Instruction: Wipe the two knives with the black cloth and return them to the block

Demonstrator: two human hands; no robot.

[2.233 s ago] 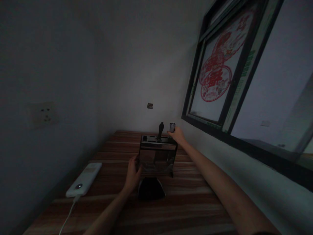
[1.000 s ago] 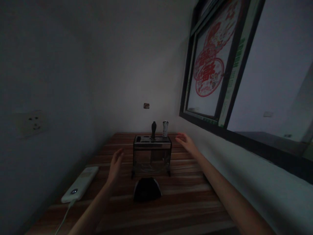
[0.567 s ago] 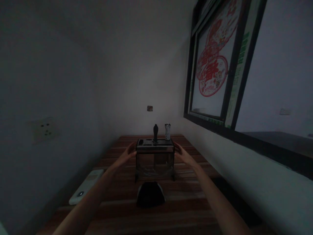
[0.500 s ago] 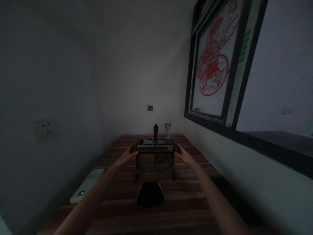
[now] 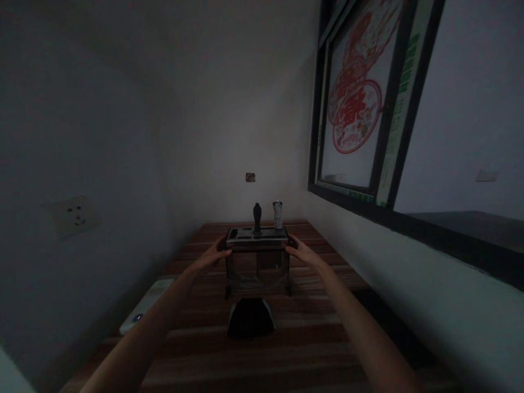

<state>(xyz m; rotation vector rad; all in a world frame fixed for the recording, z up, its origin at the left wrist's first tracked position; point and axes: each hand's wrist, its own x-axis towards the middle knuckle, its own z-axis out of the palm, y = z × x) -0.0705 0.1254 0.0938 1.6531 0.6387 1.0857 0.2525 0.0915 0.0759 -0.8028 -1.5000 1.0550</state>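
Note:
A metal knife rack [image 5: 257, 265] stands on the wooden table [image 5: 319, 338] in dim light. A black handle [image 5: 257, 216] and a silvery handle [image 5: 278, 214] stick up from its top slots. My left hand [image 5: 216, 254] presses against the rack's upper left end. My right hand [image 5: 298, 251] presses against its upper right end. Both hands clasp the rack's top edge between them.
A small black dome-shaped object [image 5: 250, 317] lies on the table in front of the rack. A white power bank [image 5: 145, 305] with a cable lies at the left edge by the wall. A window [image 5: 368, 103] with a red paper cutting fills the right wall.
My right hand let go of the silvery handle and both hands drew back, then closed in on the rack's two ends. The rack has shifted slightly.

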